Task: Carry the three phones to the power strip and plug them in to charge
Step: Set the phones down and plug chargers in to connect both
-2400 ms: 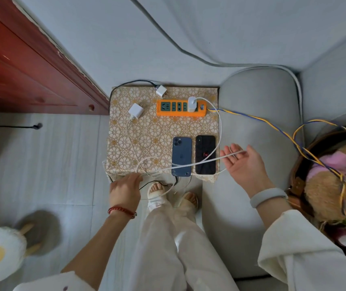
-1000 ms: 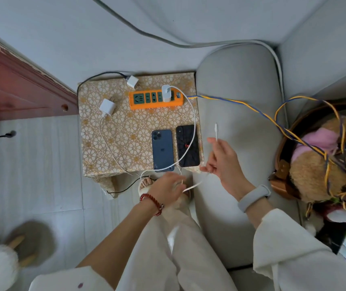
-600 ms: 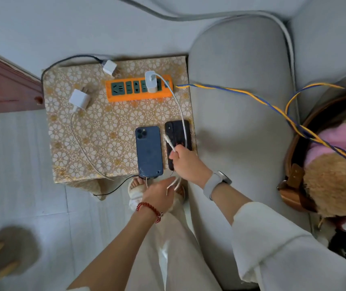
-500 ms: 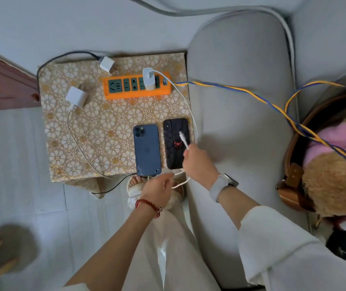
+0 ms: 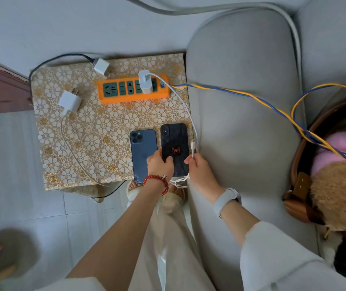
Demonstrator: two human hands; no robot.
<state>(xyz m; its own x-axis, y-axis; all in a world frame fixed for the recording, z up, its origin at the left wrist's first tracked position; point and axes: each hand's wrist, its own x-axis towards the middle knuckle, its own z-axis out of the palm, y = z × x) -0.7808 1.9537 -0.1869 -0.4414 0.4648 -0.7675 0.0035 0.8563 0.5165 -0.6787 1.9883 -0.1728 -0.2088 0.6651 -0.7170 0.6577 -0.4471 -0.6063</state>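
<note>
Two phones lie face down side by side on the gold-patterned table (image 5: pixel 79 131): a blue phone (image 5: pixel 141 148) and a black phone (image 5: pixel 174 141) with a red spider mark. My left hand (image 5: pixel 160 164) rests over their near ends, fingers on the black phone's lower left edge. My right hand (image 5: pixel 199 166) pinches the plug end of a white cable (image 5: pixel 185 108) beside the black phone's right edge. That cable runs to a white charger (image 5: pixel 145 81) plugged into the orange power strip (image 5: pixel 133 88). A third phone is not visible.
Two loose white chargers (image 5: pixel 70 100) (image 5: pixel 101 66) lie on the table, one with a white lead, one with a black lead. A grey sofa arm (image 5: pixel 241 101) borders the table's right side. Yellow-blue cords (image 5: pixel 252 97) cross it toward a basket of plush toys (image 5: pixel 336 175).
My left hand has come up from the table's front edge onto the black phone. My right hand has shifted the cable plug from over the black phone to its right edge.
</note>
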